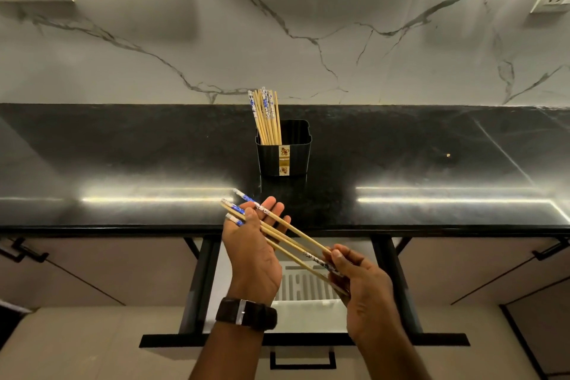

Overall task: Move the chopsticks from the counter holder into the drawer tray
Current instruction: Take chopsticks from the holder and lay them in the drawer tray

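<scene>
Both hands up over open drawer (197, 284) as I watch. Left hand (253, 250), watch (246, 314) on wrist, palm up, fingers loosely spread, thumb pressing chopsticks (285, 233) across palm; patterned blue ends stick out past it to left. Right hand (364, 290) fingers curled, pinching other ends of same few sticks. White slotted tray (308, 290) in drawer directly below them. Black holder (283, 151) on dark counter (123, 163), well behind hands, more chopsticks upright in its left side.

Bamboo chopsticks (267, 120) upright in black holder (285, 157)
</scene>
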{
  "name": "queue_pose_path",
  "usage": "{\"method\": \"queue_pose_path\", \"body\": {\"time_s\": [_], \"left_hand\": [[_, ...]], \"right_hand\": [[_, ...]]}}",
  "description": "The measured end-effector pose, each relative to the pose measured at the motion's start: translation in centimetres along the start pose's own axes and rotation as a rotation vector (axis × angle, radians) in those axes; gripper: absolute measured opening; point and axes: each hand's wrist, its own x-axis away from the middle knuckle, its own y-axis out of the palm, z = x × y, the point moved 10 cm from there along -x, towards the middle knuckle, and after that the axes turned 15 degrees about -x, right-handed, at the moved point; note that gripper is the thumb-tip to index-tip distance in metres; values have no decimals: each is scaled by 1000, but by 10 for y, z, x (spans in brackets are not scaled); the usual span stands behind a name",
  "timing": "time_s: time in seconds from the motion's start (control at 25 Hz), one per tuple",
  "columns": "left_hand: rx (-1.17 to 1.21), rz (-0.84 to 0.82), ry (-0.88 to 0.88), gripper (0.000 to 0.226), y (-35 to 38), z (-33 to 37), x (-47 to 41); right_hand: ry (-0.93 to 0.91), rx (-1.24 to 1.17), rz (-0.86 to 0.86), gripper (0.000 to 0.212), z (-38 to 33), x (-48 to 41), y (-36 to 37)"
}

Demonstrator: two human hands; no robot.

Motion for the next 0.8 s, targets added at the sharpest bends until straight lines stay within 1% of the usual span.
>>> {"method": "queue_pose_path", "body": {"time_s": [0.12, 0.24, 0.4, 0.48, 0.56, 0.64, 0.72, 0.8], "left_hand": [[18, 49, 71, 34, 0, -1, -4], [-39, 82, 117, 31, 5, -3, -10], [-5, 95, 87, 32, 7, -11, -23], [37, 98, 71, 32, 8, -15, -26], [101, 125, 61, 33, 6, -17, -30], [149, 154, 69, 33, 2, -17, -35], [142, 172, 81, 32, 0, -18, -38], [141, 180, 81, 31, -2, -21, -36]], "right_hand": [[37, 38, -69, 12, 5, -5, 1], [45, 48, -98, 14, 11, -11, 0], [51, -77, -144, 39, 7, -19, 1], [11, -94, -142, 44, -1, -26, 0], [-11, -111, -139, 43, -7, -31, -2], [8, -121, -127, 37, -7, -34, -5], [49, -156, -120, 30, -1, -37, -7], [64, -191, -123, 28, 3, -41, -2]]}}
